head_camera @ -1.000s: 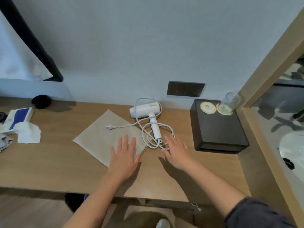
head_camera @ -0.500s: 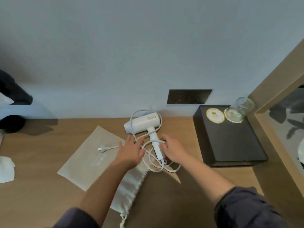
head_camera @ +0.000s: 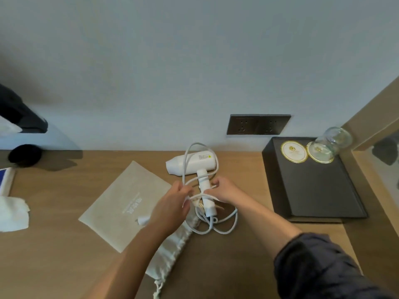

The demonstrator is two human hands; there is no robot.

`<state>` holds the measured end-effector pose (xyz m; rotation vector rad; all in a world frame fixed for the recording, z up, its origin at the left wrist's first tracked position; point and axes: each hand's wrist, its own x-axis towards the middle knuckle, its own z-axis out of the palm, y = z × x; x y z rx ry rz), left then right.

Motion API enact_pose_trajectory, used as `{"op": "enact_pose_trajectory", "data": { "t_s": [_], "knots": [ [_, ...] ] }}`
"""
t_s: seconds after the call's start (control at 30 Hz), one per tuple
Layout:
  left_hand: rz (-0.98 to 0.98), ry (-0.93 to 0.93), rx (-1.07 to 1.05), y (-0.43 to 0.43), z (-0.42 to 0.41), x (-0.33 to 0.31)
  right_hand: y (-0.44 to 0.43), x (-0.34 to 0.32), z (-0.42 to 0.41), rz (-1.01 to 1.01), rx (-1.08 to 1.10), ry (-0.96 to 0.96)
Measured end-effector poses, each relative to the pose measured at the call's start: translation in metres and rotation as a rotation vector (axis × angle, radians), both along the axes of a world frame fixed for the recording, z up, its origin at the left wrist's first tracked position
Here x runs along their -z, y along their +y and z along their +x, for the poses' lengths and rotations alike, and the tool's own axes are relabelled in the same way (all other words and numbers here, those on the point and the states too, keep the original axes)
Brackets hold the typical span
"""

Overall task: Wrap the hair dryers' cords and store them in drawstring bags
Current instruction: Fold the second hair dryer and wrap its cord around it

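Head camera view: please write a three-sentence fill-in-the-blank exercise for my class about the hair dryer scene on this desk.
1. The hair dryer is ____ in colour.
2. The left hand grips loops of the dryer's ____.
3. A clear ____ stands on the black tray.
Missing words: white; cord; glass.

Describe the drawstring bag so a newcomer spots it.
On the wooden desk, find the white hair dryer. Nearer the camera, the drawstring bag is the wrinkled white cloth by the left forearm, gathered at its mouth, unlike the flat beige sheet.
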<state>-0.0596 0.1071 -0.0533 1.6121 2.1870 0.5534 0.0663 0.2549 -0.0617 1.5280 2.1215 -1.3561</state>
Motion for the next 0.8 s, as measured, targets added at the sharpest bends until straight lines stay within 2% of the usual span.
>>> {"op": "enact_pose_trajectory", "data": {
  "t_s": [0.3, 0.37, 0.43, 0.5, 0.63, 0.8],
  "knots": [
    [0.006, -0.025, -0.173, -0.035, -0.004, -0.001, -0.007, 0.006, -0.020, -0.179, 0.017, -0.020],
    [0.037, -0.017, -0.160, -0.040, -0.008, -0.001, -0.008, -0.001, -0.018, -0.271, 0.120, 0.038],
    [0.056, -0.009, -0.153, -0.042, -0.013, 0.000, -0.009, -0.008, -0.014, -0.462, 0.306, 0.195],
    [0.019, -0.040, -0.208, -0.040, -0.015, -0.004, -0.010, -0.017, -0.009, -0.549, 0.434, 0.295],
    [-0.033, -0.084, -0.236, -0.036, -0.011, -0.012, -0.013, -0.030, 0.009, -0.481, 0.508, 0.367],
    [-0.123, -0.086, -0.194, -0.034, -0.004, -0.017, -0.023, -0.044, 0.032, -0.341, 0.493, 0.527]
  ]
}}
